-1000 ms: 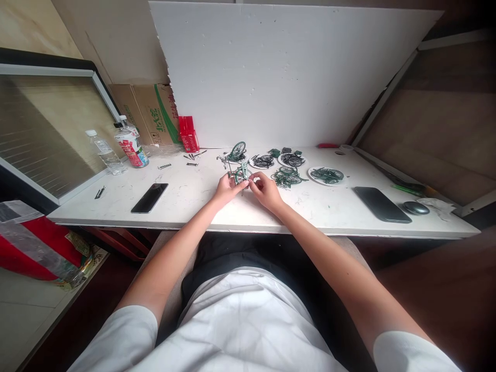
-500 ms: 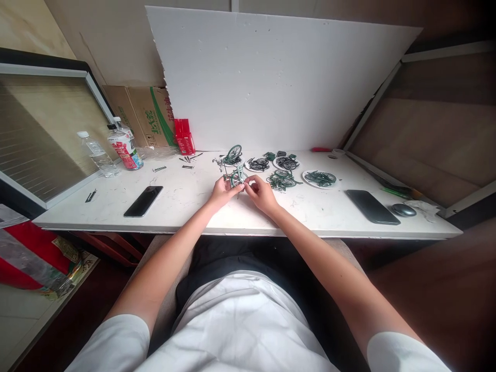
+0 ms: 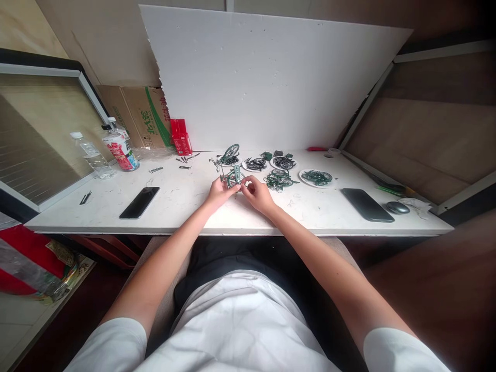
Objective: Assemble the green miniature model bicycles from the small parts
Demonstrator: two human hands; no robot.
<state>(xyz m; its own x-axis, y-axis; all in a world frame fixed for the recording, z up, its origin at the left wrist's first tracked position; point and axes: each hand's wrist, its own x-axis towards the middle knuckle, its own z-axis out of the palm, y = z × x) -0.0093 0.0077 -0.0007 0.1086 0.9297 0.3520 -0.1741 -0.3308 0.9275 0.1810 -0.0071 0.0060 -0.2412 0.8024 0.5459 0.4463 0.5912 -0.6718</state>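
Observation:
Over the white table, a small green model bicycle (image 3: 236,173) is held between my hands, one wheel pointing up and away from me. My left hand (image 3: 220,192) grips it from the left, thumb and fingers closed on its near end. From the right, my right hand (image 3: 256,193) pinches at the same near end; fingertips hide whatever small part may be there. Just beyond lie white plates with dark bicycle parts (image 3: 256,164) and black wheels (image 3: 284,163). Green bicycle pieces (image 3: 279,179) rest on the table right of my hands, beside a plate of green parts (image 3: 315,177).
A phone (image 3: 139,202) lies at left, near two small bottles: a clear one (image 3: 93,155) and a labelled one (image 3: 121,151). A red box (image 3: 181,137) stands at the back. To the right are a dark flat device (image 3: 367,204) and a mouse (image 3: 398,207). A white board (image 3: 271,77) rises behind.
The whole view has shifted slightly, so the scene sits a little further left. Both hands stay on the model bicycle, with only slight finger movement.

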